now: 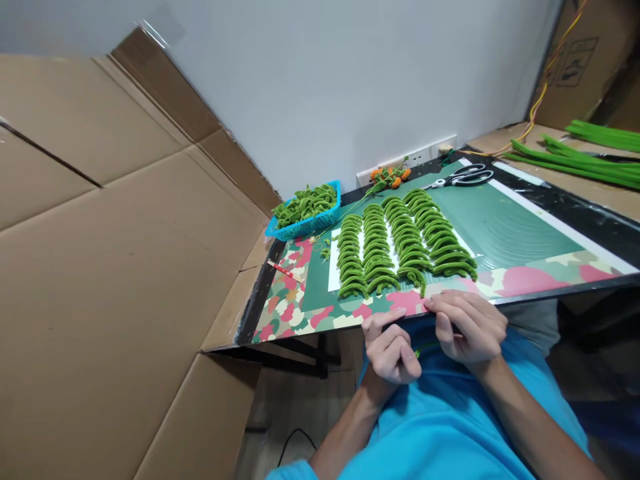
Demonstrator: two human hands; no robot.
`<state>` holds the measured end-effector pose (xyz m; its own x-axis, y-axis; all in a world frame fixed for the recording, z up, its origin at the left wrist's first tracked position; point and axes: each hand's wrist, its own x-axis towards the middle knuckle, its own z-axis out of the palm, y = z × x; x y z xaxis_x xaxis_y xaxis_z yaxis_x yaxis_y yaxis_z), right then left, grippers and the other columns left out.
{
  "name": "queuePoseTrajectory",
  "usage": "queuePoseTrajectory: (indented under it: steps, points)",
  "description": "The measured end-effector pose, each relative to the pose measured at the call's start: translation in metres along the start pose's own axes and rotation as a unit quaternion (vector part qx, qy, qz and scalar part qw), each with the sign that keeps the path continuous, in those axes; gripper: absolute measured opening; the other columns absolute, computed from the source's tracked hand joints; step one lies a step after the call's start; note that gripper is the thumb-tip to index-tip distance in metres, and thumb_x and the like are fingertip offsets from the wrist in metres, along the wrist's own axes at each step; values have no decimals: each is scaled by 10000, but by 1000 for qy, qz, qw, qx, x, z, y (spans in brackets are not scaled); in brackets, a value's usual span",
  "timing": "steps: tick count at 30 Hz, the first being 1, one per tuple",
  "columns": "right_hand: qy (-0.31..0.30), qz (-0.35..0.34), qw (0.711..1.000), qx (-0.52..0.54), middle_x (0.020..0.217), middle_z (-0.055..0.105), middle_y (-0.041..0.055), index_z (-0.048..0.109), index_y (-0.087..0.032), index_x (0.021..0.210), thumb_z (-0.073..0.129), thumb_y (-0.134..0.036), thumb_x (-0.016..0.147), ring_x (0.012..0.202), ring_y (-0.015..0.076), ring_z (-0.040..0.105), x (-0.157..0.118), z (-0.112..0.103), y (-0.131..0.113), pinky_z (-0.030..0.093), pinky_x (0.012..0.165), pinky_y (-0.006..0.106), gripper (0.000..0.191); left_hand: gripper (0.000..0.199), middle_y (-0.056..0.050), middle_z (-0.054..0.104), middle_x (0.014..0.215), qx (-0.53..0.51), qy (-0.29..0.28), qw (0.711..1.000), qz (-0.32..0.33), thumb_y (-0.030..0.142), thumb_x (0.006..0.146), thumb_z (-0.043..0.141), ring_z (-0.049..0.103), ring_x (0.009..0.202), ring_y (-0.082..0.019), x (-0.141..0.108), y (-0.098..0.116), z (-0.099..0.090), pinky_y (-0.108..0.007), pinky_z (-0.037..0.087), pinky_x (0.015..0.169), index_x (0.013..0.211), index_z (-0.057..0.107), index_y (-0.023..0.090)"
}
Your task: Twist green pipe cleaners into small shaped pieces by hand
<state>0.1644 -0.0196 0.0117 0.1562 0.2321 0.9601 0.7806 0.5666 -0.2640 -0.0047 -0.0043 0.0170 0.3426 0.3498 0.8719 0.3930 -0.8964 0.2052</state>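
My left hand (393, 348) is at the table's front edge with its fingers curled closed; a bit of green fuzzy stem (417, 353) shows beside its thumb. Just to the right, my right hand (467, 325) is closed too, its fingertips pinched together near the edge. What it pinches is too small or hidden to name. Beyond my hands, curved green fuzzy pieces (379, 247) lie in several columns on a white sheet (333, 267). A blue basket (305, 225) heaped with more green pieces (313, 203) stands at the back left.
Black-handled scissors (470, 175) and orange-berried sprigs (393, 177) lie at the back of the green mat (520, 220). Long green stems (575, 160) rest at the right. Cardboard (125, 267) walls the left side. A red-and-white strip (285, 271) lies front left.
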Motion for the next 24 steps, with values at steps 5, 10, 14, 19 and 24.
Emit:
queuePoseTrajectory:
  steps: [5, 10, 14, 19, 24]
  points:
    - [3, 2, 1000, 3, 835, 784, 44, 721, -164, 1008, 616, -37, 900, 773, 175, 747, 0, 2, -1, 634, 807, 320, 197, 329, 29, 575, 548, -30, 28, 999, 7, 103, 984, 419, 779, 865, -204, 15, 3, -3, -364, 448, 806, 678, 467, 211]
    - [2, -4, 1000, 0, 832, 781, 44, 722, -159, 1016, 607, -29, 901, 784, 177, 749, 2, 1, -2, 635, 811, 316, 209, 318, 29, 509, 555, -63, 51, 995, 57, 121, 978, 421, 525, 540, -131, 28, -1, -2, -313, 316, 600, 677, 414, 222]
    - [3, -6, 1000, 5, 843, 784, 39, 725, -157, 1033, 606, -23, 899, 796, 177, 756, 3, 0, -2, 634, 815, 312, 224, 327, 47, 435, 554, -66, 16, 997, 29, 92, 959, 437, 332, 495, -107, 34, -4, -2, -324, 225, 560, 674, 364, 234]
    - [8, -10, 1000, 9, 835, 783, 45, 725, -146, 1015, 609, 2, 887, 792, 174, 752, 3, 1, -2, 627, 819, 310, 227, 414, 54, 351, 561, -139, -40, 985, -99, 151, 1041, 445, 335, 503, -89, 43, -2, -9, -303, 226, 553, 649, 330, 219]
    - [8, -9, 1000, 3, 837, 778, 47, 731, -150, 1018, 615, -17, 893, 791, 180, 749, 1, 0, 0, 625, 816, 315, 216, 511, 58, 285, 561, -170, -120, 953, -222, 316, 1077, 482, 285, 514, -81, 57, -1, -15, -291, 222, 546, 615, 291, 209]
